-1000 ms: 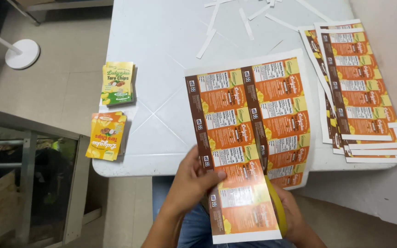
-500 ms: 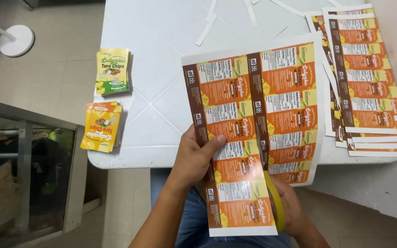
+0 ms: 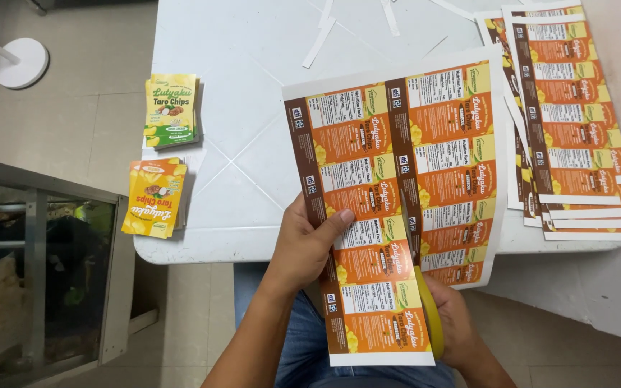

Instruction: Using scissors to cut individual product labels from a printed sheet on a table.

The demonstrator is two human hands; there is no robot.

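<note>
Left hand [image 3: 310,241] grips one label sheet [image 3: 397,187]; two small label stacks [image 3: 170,111] lie aside

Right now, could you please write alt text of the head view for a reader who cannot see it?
A left hand grips a printed sheet of orange and brown labels while the right hand cuts up its middle with yellow-handled scissors. The sheet hangs over the edge of a white table, with two small stacks of cut labels at left and more uncut sheets at right.
</note>
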